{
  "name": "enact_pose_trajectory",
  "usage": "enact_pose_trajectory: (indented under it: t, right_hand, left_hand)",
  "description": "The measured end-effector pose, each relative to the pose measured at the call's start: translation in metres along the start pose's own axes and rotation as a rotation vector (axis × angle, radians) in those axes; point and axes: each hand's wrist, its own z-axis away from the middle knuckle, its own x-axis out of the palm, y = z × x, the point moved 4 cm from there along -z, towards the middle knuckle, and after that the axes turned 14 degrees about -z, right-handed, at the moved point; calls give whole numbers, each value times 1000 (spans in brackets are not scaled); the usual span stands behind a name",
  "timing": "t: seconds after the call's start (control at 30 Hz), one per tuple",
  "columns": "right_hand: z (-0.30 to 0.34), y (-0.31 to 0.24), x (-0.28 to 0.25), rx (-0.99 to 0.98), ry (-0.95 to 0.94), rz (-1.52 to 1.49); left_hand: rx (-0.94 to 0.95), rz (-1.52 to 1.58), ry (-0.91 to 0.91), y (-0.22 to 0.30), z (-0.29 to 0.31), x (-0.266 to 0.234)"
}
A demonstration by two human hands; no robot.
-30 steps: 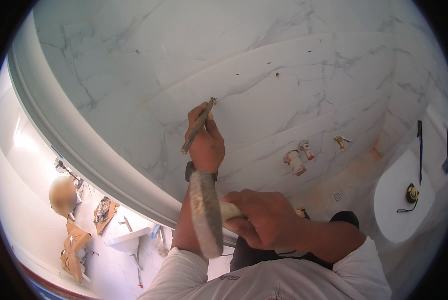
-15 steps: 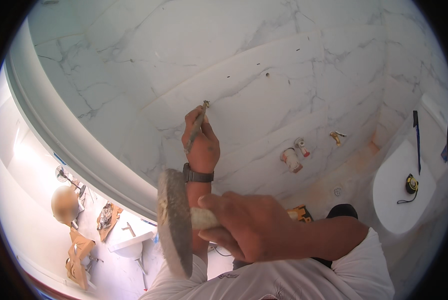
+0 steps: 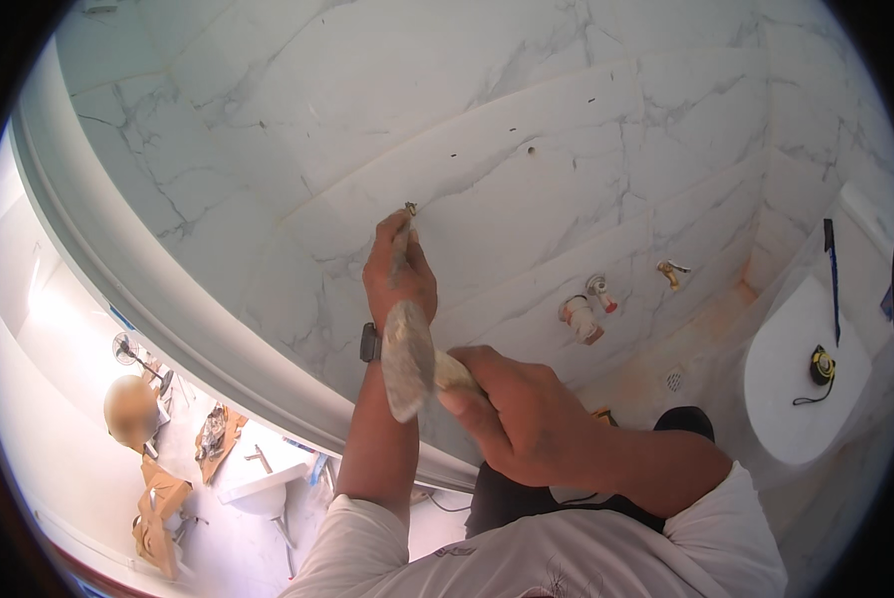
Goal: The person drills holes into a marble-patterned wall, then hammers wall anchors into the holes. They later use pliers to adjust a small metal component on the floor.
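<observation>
While the hammer [image 3: 408, 359] sits higher in the frame than half a second ago, we judge it nearer the chisel-like bar [image 3: 399, 259] | right hand [image 3: 522, 414], lower centre: fingers clamped on its handle [image 3: 454, 374] | left hand [image 3: 414, 284], left of centre: fingers clamped on the bar, tip apparently at the wall [image 3: 507, 234]

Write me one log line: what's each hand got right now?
left hand: holds rod, tip at wall | right hand: grips hammer, head hiding part of left wrist | tape measure: on white lid
</observation>
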Motion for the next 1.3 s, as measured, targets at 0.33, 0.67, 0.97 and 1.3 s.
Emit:
enact_pose_trajectory:
  t: [0.33,0.67,0.97,1.3]
  right_hand:
    - [38,27,-17,190,44,-47]
    - [41,42,-24,198,66,-64]
    - [-20,-20,-22,-261,44,138]
    - [-45,-35,16,-83,-27,144]
  left_hand:
    - [89,33,-137,1,-26,-22]
    - [101,81,-123,-8,-29,-14]
    - [38,78,-130,-8,-26,-18]
    - [-32,78,-163,-12,-20,-12]
